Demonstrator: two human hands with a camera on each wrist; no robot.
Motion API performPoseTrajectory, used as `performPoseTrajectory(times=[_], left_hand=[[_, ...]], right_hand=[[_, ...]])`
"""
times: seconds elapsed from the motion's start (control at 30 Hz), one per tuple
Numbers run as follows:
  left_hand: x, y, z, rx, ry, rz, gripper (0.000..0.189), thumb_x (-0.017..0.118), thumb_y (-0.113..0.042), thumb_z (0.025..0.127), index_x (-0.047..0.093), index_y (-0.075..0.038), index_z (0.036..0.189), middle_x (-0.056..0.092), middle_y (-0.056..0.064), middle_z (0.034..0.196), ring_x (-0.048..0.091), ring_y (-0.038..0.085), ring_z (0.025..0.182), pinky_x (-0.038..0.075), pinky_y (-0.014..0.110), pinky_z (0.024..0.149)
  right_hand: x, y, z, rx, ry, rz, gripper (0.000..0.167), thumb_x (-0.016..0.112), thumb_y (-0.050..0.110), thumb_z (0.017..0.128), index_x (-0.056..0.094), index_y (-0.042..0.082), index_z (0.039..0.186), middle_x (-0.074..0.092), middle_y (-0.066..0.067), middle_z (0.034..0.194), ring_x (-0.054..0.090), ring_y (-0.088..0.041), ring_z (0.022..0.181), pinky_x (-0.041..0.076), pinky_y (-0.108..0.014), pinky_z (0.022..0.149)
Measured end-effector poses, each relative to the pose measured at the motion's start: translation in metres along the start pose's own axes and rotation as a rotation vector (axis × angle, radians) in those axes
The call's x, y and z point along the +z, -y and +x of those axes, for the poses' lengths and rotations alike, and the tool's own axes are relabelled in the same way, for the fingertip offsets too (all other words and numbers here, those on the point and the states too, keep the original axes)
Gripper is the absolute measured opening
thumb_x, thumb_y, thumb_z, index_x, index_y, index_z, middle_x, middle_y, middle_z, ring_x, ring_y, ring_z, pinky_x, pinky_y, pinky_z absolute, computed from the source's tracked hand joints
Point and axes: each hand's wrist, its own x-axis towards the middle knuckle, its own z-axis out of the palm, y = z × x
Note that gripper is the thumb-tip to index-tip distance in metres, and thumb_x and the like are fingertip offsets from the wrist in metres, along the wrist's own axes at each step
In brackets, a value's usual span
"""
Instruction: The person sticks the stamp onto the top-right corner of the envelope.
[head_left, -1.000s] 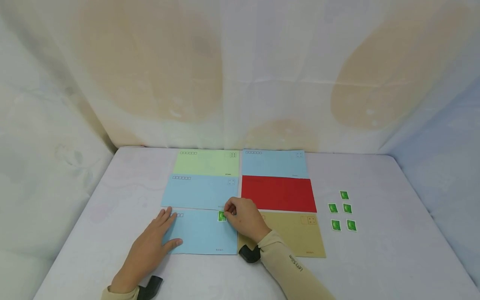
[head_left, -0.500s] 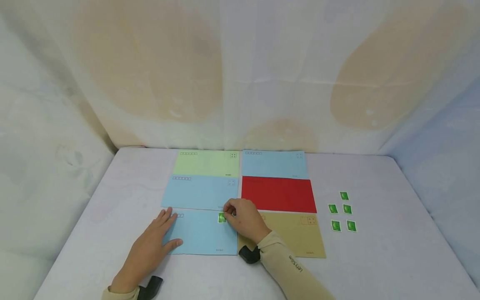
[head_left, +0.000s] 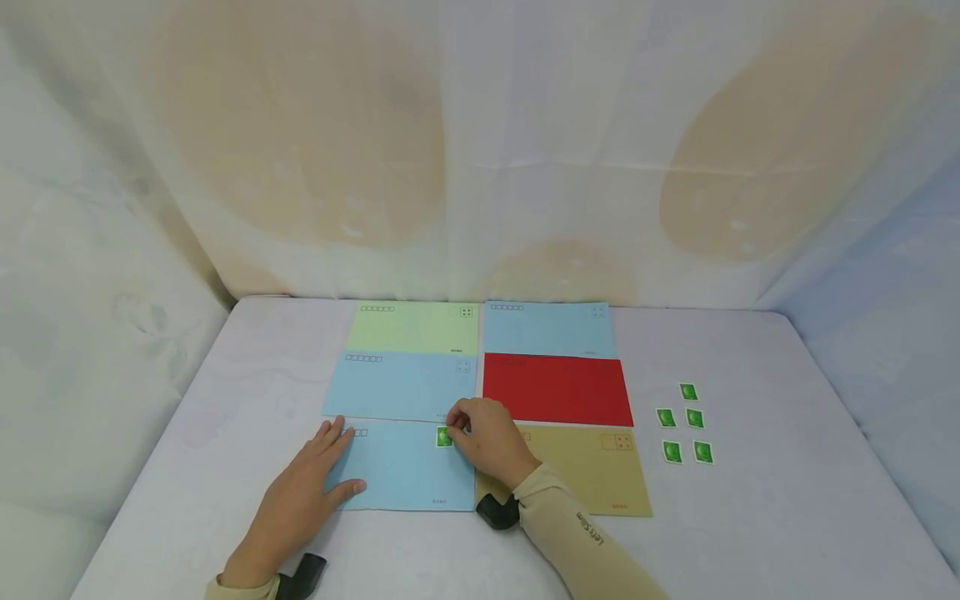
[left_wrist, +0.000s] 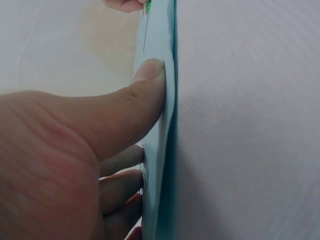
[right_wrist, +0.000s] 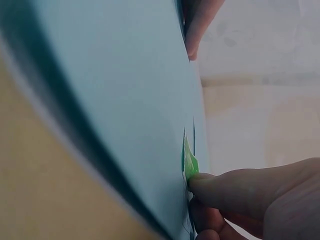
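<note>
A light blue envelope point(head_left: 397, 467) lies nearest the person on the left. My left hand point(head_left: 296, 493) rests on its left part, fingers spread, thumb near the front edge; the left wrist view shows the thumb point(left_wrist: 145, 90) lying along that edge. With thumb and fingertips my right hand point(head_left: 492, 437) pinches a small green stamp point(head_left: 444, 437) by its right side at the envelope's upper right corner. In the right wrist view, the stamp point(right_wrist: 190, 159) stands slightly tilted off the paper, and the fingers hide part of it.
Right of the envelopes lie several loose green stamps point(head_left: 688, 418). Behind the near envelope are another blue envelope point(head_left: 397, 383) and a green one point(head_left: 412, 327). The right column holds a blue envelope point(head_left: 547, 329), a red one point(head_left: 555, 387) and a tan one point(head_left: 592, 479).
</note>
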Motion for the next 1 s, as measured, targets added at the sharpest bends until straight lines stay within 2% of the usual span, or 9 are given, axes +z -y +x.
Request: performPoseTrajectory(times=[0.6,1.0], left_hand=[[0.0022,0.0001,-0.0018,0.006,-0.014,0.017,0.078,0.078,-0.030,0.087,0.045,0.003,0.149,0.033,0.019,0.159,0.025,0.042,0.148,0.031,0.061,0.113],[-0.0006,-0.0010,-0.0011,0.020,-0.027,0.016,0.077,0.078,-0.030,0.087,0.045,0.004,0.148,0.034,0.019,0.159,0.026,0.042,0.148,0.032,0.061,0.112]], right_hand=[[0.0013,0.0017,-0.0004,0.005,0.001,-0.026,0.005,0.075,0.007,0.089,0.072,0.009,0.092,0.065,0.005,0.080,0.058,-0.010,0.074,0.053,-0.022,0.069],[-0.0014,0.0015,0.0007,0.015,0.009,0.001,0.005,0.074,0.009,0.089,0.072,0.010,0.093,0.065,0.005,0.083,0.058,-0.011,0.076,0.052,-0.023,0.070]])
